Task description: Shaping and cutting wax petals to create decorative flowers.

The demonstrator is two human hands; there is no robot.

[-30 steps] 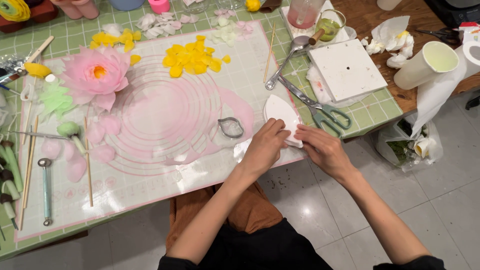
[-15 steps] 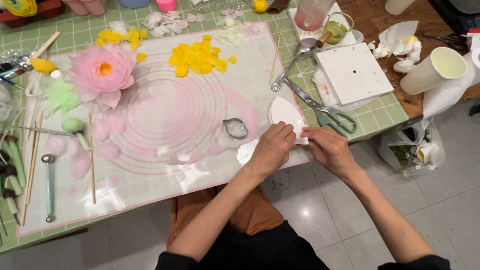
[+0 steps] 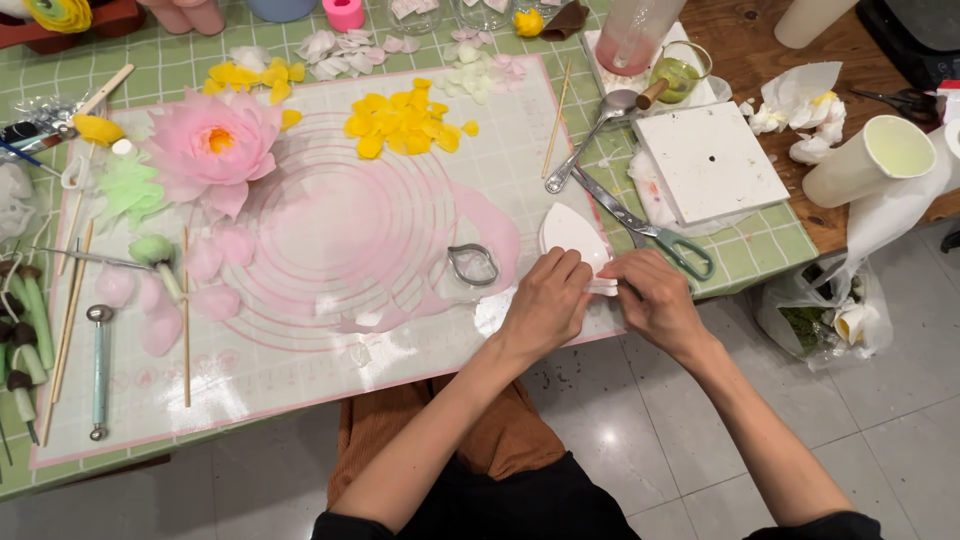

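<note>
**Both hands on the white petal mould**

Right of centre in the frame, I see the white leaf-shaped mould (image 3: 572,235) lying on the pink-ringed mat (image 3: 330,230). My left hand (image 3: 545,303) and right hand (image 3: 655,300) both close a grip on its near edge, fingers pinched, probably pressing or peeling something thin there; what lies between them I cannot tell. Just left sits one metal petal cutter (image 3: 472,264). One pair of green-handled scissors (image 3: 650,232) and one spoon (image 3: 590,135) lie beyond, within reach. One finished pink flower (image 3: 212,145) rests at upper left.
</note>
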